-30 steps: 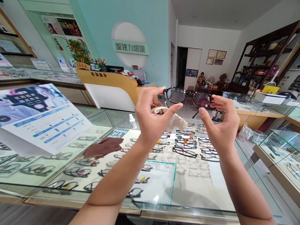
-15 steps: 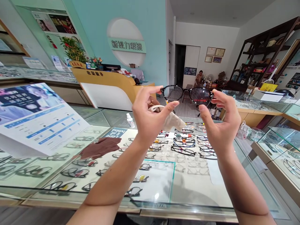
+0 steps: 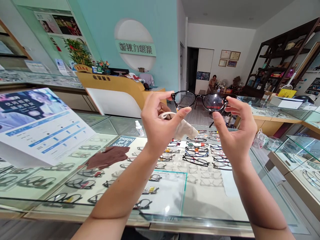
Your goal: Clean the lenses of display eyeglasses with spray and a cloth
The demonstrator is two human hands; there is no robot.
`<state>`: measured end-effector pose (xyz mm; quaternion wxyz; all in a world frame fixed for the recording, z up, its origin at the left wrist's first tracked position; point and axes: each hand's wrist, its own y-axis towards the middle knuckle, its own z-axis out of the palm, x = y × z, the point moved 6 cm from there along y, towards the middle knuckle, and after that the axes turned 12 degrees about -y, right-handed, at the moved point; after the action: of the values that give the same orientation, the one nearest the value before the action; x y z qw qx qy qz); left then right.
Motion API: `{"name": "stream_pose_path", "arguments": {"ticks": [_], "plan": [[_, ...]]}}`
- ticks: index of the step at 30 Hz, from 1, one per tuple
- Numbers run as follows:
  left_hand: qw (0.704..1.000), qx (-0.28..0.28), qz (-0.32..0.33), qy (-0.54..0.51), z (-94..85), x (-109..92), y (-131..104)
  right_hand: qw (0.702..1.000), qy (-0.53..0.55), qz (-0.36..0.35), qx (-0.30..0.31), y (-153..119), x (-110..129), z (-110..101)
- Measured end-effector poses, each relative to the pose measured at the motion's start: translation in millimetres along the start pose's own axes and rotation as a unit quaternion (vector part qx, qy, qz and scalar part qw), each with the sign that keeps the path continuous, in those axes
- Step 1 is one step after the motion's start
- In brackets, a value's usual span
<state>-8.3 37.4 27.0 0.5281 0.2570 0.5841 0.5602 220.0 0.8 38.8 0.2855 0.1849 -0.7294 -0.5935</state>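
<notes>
A pair of black-framed eyeglasses (image 3: 199,96) is held up above the glass counter, its lenses facing me, with red lettering on the right lens. My left hand (image 3: 160,116) pinches the left end of the frame between fingers and thumb. A cream cleaning cloth (image 3: 186,129) hangs from that same hand, bunched in its lower fingers. On the other end of the frame, my right hand (image 3: 236,128) has its fingertips closed, thumb below. The temples point away from me and are mostly hidden.
Under the glass counter (image 3: 205,206) lie several rows of eyeglasses (image 3: 196,160). On top are a brown cloth (image 3: 107,157), a small white spray bottle (image 3: 139,128) and a large folded sign (image 3: 45,126) at left. A person (image 3: 213,81) sits far back near a table.
The eyeglasses have tilted very slightly, so the reflection and red lettering on the right lens look different. Both hands stay in nearly the same place.
</notes>
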Motion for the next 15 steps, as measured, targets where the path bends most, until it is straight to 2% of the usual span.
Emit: {"name": "stream_pose_path", "arguments": {"ticks": [15], "plan": [[1.000, -0.005, 0.024, 0.011, -0.5, -4.2, 0.3, 1.000, -0.017, 0.023, 0.013, 0.1, -1.3, 1.9]]}}
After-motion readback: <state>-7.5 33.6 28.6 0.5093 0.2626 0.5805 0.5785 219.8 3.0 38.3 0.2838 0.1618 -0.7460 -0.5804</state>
